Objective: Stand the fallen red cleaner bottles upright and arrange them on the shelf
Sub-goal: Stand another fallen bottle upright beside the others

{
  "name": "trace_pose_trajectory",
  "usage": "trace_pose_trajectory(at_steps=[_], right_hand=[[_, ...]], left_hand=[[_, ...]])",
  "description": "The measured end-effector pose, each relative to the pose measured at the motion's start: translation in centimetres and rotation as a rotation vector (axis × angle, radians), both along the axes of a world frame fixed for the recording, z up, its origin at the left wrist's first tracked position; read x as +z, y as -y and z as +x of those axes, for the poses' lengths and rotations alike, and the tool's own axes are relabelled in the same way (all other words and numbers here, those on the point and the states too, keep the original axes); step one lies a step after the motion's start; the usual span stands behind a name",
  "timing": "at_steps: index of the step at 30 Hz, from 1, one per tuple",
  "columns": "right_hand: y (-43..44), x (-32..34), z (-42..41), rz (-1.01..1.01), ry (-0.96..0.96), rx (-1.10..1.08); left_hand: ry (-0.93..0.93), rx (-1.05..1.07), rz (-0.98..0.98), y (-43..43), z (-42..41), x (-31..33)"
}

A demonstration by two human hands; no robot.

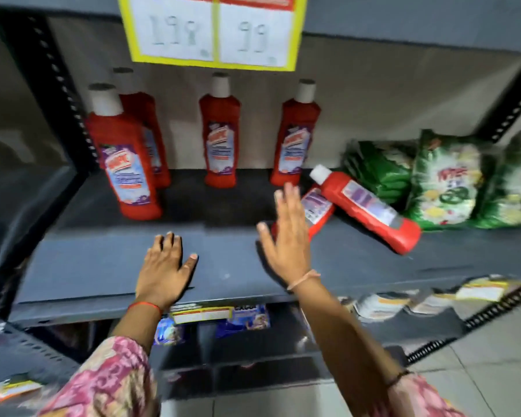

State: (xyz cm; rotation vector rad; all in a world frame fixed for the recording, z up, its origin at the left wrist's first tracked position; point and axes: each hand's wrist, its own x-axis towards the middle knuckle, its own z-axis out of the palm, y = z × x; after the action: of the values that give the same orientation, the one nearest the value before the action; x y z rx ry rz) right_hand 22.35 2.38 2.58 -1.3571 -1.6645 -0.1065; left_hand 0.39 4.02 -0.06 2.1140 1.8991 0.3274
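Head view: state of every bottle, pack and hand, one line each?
Front-left bottle: upright.
Back-left bottle: upright, behind the front-left one.
Middle bottle: upright.
Right standing bottle: upright.
Fallen bottle: on its side, cap pointing back-left.
Second fallen bottle: on its side, partly hidden by the right hand.
Green packs: standing, leaning together.
Left hand: open, flat on the shelf.
Right hand: open, empty, by the second fallen bottle.

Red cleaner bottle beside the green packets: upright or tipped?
Tipped. The red white-capped cleaner bottle lies on its side on the grey shelf, cap pointing back-left.
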Motion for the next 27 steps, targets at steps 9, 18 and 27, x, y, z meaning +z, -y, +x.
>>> trace_pose_trajectory(at_steps=[9, 18, 27], right_hand=[[-1.5, 3.6, 20.5, -0.851, 0.271, -0.409], [-1.9, 4.3, 21.4, -0.902, 0.295, -0.398], [-1.5, 5.6, 16.0, -0.64, -0.041, -0.357]], left_hand=[[-0.05, -0.074, 0.002, 0.3, 6.4, -0.8], [-0.049, -0.077, 0.007, 0.4, 6.3, -0.8], [-0.065, -0.021, 0.004, -0.1, 1.5, -0.5]])
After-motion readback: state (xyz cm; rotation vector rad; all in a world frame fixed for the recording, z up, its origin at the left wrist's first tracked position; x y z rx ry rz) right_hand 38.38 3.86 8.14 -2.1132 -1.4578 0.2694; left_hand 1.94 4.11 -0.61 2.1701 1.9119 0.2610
